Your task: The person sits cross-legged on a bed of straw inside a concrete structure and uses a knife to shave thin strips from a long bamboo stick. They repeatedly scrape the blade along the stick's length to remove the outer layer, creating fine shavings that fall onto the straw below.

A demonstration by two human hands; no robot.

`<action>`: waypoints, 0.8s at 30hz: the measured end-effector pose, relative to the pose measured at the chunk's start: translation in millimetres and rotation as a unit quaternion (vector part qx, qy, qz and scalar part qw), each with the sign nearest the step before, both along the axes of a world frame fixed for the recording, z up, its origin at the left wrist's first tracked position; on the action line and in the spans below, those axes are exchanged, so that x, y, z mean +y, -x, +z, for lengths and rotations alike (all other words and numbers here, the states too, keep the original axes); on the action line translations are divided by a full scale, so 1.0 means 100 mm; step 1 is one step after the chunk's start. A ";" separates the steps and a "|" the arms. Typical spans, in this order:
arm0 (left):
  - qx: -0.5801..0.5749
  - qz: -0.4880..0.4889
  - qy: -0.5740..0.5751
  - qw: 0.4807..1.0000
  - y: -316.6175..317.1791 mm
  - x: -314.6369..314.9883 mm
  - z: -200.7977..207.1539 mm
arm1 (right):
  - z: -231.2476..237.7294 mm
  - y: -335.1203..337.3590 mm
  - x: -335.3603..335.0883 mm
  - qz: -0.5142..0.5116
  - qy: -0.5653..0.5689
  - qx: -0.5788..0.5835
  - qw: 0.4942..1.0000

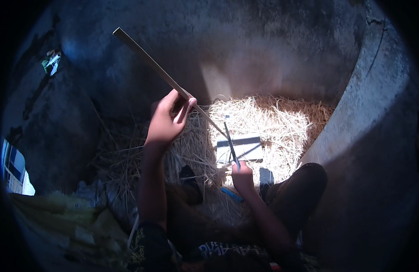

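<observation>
My left hand (171, 113) is raised at the middle, its fingers pinched round a long thin wooden strip (146, 56). The strip slants from the upper left down to the lower right. At its lower end it meets or crosses a narrow dark blade (230, 141); whether they touch I cannot tell. That blade points away from me, its grip end closed in my right hand (243, 177). Beneath the blade a flat grey-white board (248, 150) lies on the straw, with shadows across it.
Loose straw (282, 122) covers the floor between my bent legs, brightly sunlit on the right. Curved concrete walls (273, 50) close in around me. A blue slim object (231, 194) lies near my right hand. Yellowish-green cloth or sacking (60, 222) is heaped at lower left.
</observation>
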State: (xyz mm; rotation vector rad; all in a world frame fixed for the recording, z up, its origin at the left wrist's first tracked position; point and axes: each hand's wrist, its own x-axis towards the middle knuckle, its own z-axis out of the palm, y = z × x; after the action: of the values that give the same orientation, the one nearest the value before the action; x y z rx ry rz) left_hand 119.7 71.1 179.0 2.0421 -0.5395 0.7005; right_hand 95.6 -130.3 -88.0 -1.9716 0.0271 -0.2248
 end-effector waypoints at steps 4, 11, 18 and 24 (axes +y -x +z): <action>-0.002 0.024 0.026 0.999 0.02 0.08 0.07 | 0.22 -0.02 -0.01 -0.042 -0.065 -0.004 0.997; 0.016 0.059 0.022 0.998 0.02 0.06 0.12 | 0.70 0.34 -0.01 -0.030 -0.191 -0.111 0.975; -0.006 0.051 0.044 0.998 -0.06 0.18 0.03 | -0.02 0.06 -0.04 -0.002 -0.001 0.015 1.000; 0.013 -0.011 0.013 1.000 -0.07 0.41 0.03 | 0.58 0.16 -0.01 -0.031 -0.099 -0.059 0.993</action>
State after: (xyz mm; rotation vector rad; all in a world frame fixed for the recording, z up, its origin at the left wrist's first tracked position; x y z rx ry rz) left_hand 126.3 112.3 182.4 2.0161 -0.5350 0.6625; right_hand 79.6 -131.5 -29.6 -1.7590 0.0325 -0.3645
